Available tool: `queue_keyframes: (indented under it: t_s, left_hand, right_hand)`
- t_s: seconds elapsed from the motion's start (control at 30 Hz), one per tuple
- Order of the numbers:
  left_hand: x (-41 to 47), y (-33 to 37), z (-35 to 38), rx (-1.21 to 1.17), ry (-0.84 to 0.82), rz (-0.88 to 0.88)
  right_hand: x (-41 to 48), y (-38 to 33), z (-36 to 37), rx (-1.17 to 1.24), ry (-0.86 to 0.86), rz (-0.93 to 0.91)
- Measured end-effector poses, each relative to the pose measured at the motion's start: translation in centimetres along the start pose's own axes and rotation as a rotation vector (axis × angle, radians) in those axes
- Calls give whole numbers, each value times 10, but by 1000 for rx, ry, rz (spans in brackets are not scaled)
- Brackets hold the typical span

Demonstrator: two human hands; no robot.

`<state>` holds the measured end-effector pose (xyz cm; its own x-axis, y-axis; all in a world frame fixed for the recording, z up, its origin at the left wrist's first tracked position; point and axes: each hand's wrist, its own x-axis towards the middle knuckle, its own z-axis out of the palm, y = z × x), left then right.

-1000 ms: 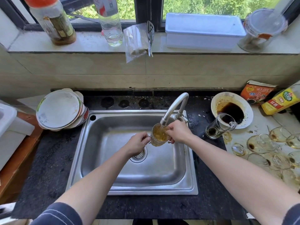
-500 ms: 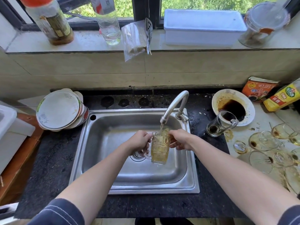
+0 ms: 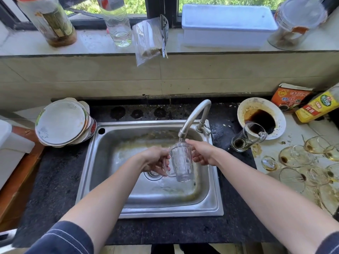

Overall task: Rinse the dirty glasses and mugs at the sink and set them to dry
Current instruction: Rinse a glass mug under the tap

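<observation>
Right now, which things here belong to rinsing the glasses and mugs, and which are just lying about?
Job in hand: glass mug, held by left hand and right hand under the faucet; sink; dirty mug and stained glasses waiting at right.
Lying about: plate stack, sauce bowl, yellow bottle, white box.

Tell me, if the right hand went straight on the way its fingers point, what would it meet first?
The glass mug held under the tap: the right hand points left at its side and seems to touch it already.
</observation>
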<state>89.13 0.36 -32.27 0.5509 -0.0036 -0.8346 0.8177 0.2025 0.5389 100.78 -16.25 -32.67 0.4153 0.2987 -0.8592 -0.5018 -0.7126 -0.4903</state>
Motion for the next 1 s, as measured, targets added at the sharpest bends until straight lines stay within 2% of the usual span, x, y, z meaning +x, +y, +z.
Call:
queue_keyframes:
  t_s: [0.07,0.17,0.33,0.47,0.57,0.63,0.73,0.83,0.9,1.0]
  left_hand:
    - [-3,-1,3,131,-5,91]
    - [-1,-9,10,351,82,257]
    - [0,-25,5,395,258,429]
    - [3,-21,4,550,284,473]
    - [6,-14,0,627,409,521]
    - [4,-17,-9,663,429,524]
    - [0,-22,-9,639,332,529]
    - [4,-19,-2,664,389,554]
    - [4,-18,-8,681,436,560]
    - [-2,-17,-15,704,372,544]
  right_hand:
    - [2,-1,-2,44,14,-37]
    - [1,-6,-5,-4,4,-89]
    - [-6,-10,7,-184,74,-196]
    - [-3,-11,6,-223,179,-328]
    - [-3,-19,12,-234,297,-433]
    - [-5,-21,19,-253,269,-429]
    - [-1,-15,15,-234,196,-374]
    - [2,-9,18,-164,304,-384]
    - [1,-9,24,-172,318,-417]
    - [1,-13,23,-145,214,-365]
